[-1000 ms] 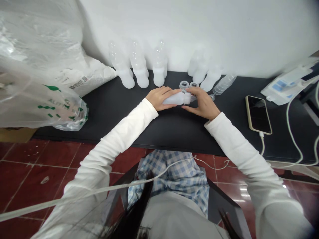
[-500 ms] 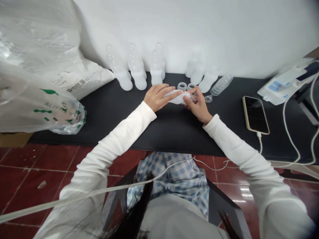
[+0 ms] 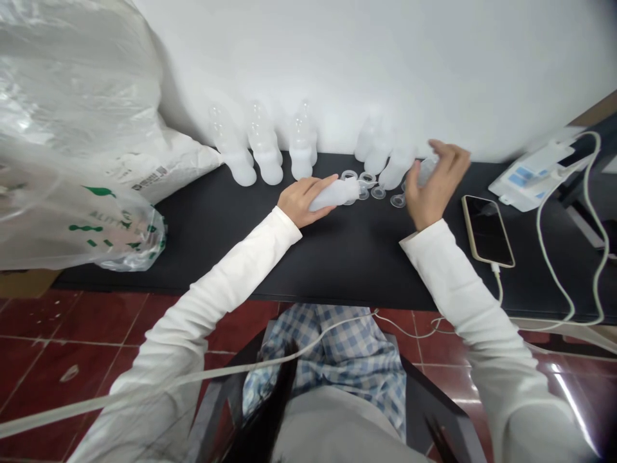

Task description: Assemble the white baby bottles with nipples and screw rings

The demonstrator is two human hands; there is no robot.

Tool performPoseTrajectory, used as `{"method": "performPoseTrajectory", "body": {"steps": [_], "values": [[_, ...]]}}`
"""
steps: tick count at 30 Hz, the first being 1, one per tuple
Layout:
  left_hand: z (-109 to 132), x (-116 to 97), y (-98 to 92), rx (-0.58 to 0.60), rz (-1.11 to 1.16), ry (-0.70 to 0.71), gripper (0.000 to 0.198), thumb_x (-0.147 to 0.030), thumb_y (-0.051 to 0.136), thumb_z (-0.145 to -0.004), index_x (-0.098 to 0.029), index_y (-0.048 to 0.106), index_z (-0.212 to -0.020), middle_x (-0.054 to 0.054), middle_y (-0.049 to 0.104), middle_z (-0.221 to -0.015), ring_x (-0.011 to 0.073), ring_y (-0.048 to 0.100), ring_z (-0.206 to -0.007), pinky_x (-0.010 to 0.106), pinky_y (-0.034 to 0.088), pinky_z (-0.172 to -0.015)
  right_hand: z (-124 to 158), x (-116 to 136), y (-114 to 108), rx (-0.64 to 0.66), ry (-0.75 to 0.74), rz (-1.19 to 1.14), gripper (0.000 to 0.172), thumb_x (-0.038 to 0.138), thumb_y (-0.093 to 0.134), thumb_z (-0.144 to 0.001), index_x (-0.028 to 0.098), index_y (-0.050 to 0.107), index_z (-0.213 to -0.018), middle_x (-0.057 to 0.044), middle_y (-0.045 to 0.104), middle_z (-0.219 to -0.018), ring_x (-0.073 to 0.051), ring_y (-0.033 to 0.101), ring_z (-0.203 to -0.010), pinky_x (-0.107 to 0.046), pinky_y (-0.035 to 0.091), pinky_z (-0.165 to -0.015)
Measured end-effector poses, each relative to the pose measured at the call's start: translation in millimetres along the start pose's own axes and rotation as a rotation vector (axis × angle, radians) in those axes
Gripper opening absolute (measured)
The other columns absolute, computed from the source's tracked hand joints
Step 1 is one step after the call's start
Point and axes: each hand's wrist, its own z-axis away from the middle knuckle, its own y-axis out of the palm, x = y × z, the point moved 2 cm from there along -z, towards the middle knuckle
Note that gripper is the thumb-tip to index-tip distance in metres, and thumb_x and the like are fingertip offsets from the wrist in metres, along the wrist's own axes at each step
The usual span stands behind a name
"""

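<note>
My left hand [image 3: 306, 200] is wrapped round a white translucent plastic bottle [image 3: 332, 194], which lies on its side with its neck toward the right. Close to that neck, several clear plastic rings [image 3: 378, 192] are scattered on the table. My right hand [image 3: 436, 183] is raised to the right of them, thumb and fingers apart. Between its thumb and fingers a nested row of clear plastic caps [image 3: 427, 168] shows behind, partly hidden; I cannot tell whether the hand touches it. White bottles without domes [image 3: 398, 166] stand just left of this hand.
Several white bottles with clear domed tops [image 3: 264, 151] stand along the wall at the back left. Large plastic bags [image 3: 81, 206] fill the left end of the black table [image 3: 337, 263]. On the right lie a charging phone [image 3: 488, 230], a white box [image 3: 527, 177] and loose cables [image 3: 559, 276].
My right hand has left the bottle's neck and moved right, its fingers opening, to the nested clear caps. My left hand has closed round the bottle. The view has shifted slightly.
</note>
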Motion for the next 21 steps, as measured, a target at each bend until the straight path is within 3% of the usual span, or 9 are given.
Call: {"method": "performPoseTrajectory", "body": {"steps": [4,9,14,17,19,21], "values": [[1,1,0.4,0.015,0.029,-0.043,0.060,-0.058,0.055,-0.096,-0.018,0.063,-0.139,0.013,0.074,-0.110,0.0230,0.071,-0.098,0.034,0.057,-0.091,-4,-37,4,-0.018,0.169,0.065,0.052,0.046,0.052,-0.098,0.017,0.049,-0.140,-0.026,0.044,-0.140,-0.040,0.040,-0.127,-0.069,0.029,-0.108],[5,2,-1.9,0.028,0.043,-0.101,0.060,-0.059,0.057,-0.094,-0.019,0.063,-0.139,0.012,0.075,-0.114,0.0239,0.071,-0.100,0.035,0.058,-0.092,0,-62,17,-0.014,0.210,-0.061,0.042,0.049,0.052,-0.098,0.023,0.055,-0.130,-0.019,0.056,-0.122,-0.041,0.039,-0.127,-0.073,0.026,-0.107],[9,6,-5.9,0.062,0.055,-0.145,0.059,-0.057,0.058,-0.094,-0.020,0.062,-0.140,0.012,0.075,-0.116,0.0249,0.070,-0.102,0.037,0.058,-0.091,-6,-40,-1,-0.177,0.182,-0.116,0.040,0.050,0.052,-0.100,0.024,0.058,-0.130,-0.020,0.057,-0.126,-0.039,0.044,-0.122,-0.067,0.025,-0.112],[9,8,-6.8,0.081,0.068,-0.170,0.059,-0.056,0.058,-0.094,-0.020,0.061,-0.141,0.012,0.074,-0.117,0.0259,0.070,-0.103,0.038,0.057,-0.092,-5,-15,-10,-0.252,0.130,-0.208,0.042,0.049,0.046,-0.103,0.024,0.053,-0.136,-0.019,0.050,-0.133,-0.038,0.043,-0.130,-0.058,0.037,-0.108],[9,9,-6.8,0.087,0.072,-0.171,0.059,-0.056,0.057,-0.094,-0.020,0.061,-0.141,0.013,0.074,-0.118,0.0263,0.069,-0.103,0.038,0.057,-0.093,1,-1,-7,-0.244,0.122,-0.277,0.042,0.050,0.043,-0.103,0.025,0.054,-0.135,-0.018,0.050,-0.130,-0.036,0.047,-0.129,-0.053,0.046,-0.099],[8,10,-6.6,0.079,0.058,-0.154,0.059,-0.057,0.057,-0.094,-0.020,0.062,-0.140,0.012,0.074,-0.118,0.0259,0.069,-0.103,0.038,0.056,-0.093,9,10,4,-0.105,0.098,-0.337,0.042,0.055,0.040,-0.103,0.027,0.056,-0.129,-0.014,0.054,-0.124,-0.034,0.053,-0.124,-0.053,0.050,-0.095]]}}
